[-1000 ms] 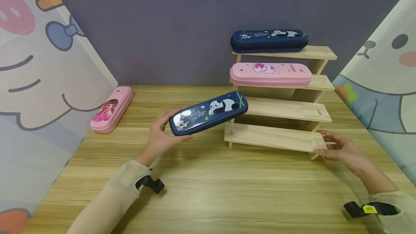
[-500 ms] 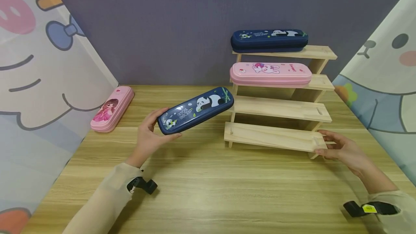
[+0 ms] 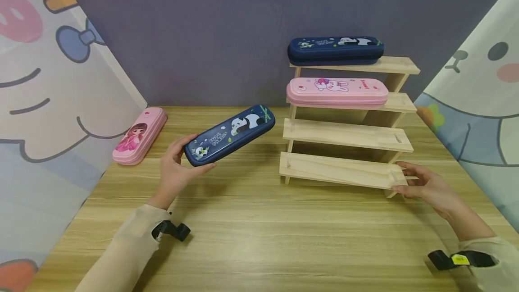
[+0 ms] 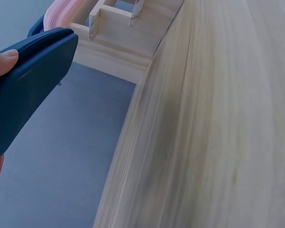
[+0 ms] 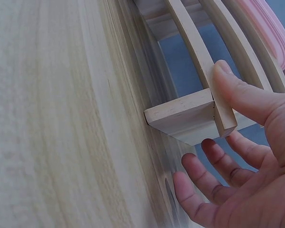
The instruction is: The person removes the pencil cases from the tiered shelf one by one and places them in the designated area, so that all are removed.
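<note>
Navy oblong panda-print case point(image 3: 229, 135): gripped in your left hand point(image 3: 174, 170), left of the pale wooden four-tier rack point(image 3: 346, 134). Your right hand point(image 3: 431, 193): pinching the rack's lowest tier point(image 3: 338, 170). On its upper tiers point(image 3: 401, 64): pink oblong rabbit-print case point(image 3: 337, 98), second navy panda-print case point(image 3: 336, 53).

1. The left arm point(image 3: 117, 251) is slanting forward and inward.
2. The left hand point(image 3: 174, 175) is gripping, its thumb lying opposite its fingers point(image 3: 182, 143).
3. The right arm point(image 3: 472, 222) is slanting inward too.
4. The right hand point(image 3: 431, 193) is pinching, its outer fingers curling loosely.
</note>
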Available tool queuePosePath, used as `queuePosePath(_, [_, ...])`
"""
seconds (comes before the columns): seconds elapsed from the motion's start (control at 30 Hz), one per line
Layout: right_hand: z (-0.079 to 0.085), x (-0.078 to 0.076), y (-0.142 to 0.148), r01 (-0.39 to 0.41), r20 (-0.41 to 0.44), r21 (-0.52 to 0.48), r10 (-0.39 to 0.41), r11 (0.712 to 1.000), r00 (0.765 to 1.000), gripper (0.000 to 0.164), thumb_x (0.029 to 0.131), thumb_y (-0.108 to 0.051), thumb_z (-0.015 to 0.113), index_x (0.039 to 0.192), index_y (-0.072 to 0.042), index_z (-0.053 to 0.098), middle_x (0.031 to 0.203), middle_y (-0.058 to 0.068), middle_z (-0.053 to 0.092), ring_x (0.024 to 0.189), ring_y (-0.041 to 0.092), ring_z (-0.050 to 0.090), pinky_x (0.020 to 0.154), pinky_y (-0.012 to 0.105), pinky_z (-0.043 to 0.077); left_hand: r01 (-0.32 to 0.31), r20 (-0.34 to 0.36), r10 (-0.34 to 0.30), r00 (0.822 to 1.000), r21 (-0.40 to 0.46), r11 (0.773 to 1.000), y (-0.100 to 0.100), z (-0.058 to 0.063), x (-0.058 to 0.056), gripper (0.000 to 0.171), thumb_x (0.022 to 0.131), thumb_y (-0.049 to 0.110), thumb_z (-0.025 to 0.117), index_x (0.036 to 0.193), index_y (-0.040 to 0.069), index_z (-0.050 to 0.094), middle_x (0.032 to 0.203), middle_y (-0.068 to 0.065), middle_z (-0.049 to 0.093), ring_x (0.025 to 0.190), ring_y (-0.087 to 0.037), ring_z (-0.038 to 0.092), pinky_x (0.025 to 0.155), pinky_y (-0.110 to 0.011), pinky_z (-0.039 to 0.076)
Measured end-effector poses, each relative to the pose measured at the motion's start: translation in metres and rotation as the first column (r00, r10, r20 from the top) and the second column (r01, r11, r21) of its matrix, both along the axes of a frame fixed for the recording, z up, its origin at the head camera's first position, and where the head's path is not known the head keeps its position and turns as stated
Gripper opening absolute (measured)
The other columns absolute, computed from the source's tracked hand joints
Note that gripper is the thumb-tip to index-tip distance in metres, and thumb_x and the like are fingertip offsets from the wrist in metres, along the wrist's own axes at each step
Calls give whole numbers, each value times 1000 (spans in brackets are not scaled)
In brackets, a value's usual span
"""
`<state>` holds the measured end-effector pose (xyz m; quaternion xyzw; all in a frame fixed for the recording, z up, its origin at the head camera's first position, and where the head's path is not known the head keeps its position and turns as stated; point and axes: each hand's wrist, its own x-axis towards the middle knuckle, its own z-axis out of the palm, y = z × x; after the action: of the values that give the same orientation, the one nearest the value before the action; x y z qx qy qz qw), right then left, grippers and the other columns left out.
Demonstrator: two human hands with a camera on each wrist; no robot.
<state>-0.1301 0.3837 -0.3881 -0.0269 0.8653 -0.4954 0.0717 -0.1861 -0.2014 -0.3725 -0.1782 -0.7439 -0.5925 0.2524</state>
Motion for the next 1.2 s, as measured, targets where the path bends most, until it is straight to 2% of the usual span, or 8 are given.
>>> queuePosePath(0.27, [-1,0,0,2,-5,-3,-2,1000,1000,68,94,-4,67,152,-19,37,131,25,33,94,-3,53,69,28,56,-29,33,29,999,-10,1000,-6,-1,2,78,55,-14,91,127,-3,63,120,-9,60,109,-18,54,94,-20,45])
queuePosePath(0.6, [0,-1,0,7,-4,0,-7,1000,1000,67,94,-5,68,152,-20,38,132,26,32,94,-4,51,69,28,56,-85,53,87,995,-26,996,-12,-1,2,77,57,-14,90,128,-3,63,121,-6,59,112,-15,54,97,-19,44])
queuePosePath(0.83, [0,-2,0,10,2,6,-10,1000,1000,67,93,-6,68,152,-17,38,132,26,33,94,-4,52,69,28,56,-100,34,99,995,22,995,-16,-4,2,76,56,-18,88,126,-6,63,120,-9,59,112,-16,54,97,-19,44])
queuePosePath(0.97, [-1,-1,2,9,-1,0,-9,1000,1000,65,93,-5,68,150,-23,40,129,22,35,93,-3,52,68,28,56,-118,46,116,992,42,992,-18,-5,2,74,58,-17,88,126,-7,61,120,-6,60,111,-15,55,96,-19,43])
queuePosePath(1.07, [-2,-1,2,10,-7,-8,-10,1000,1000,65,93,-3,68,148,-26,42,126,18,37,93,-2,54,68,27,56,-141,55,138,989,49,989,-19,-4,1,74,58,-16,89,126,-7,62,120,-6,60,110,-15,55,96,-19,43])
queuePosePath(1.2, [-2,0,2,4,-7,-7,-4,1000,1000,65,94,-4,67,150,-24,40,127,20,36,94,-3,54,69,27,56,-190,80,186,979,49,980,-20,-3,0,75,58,-15,89,126,-7,61,120,-9,59,109,-13,55,95,-18,43])
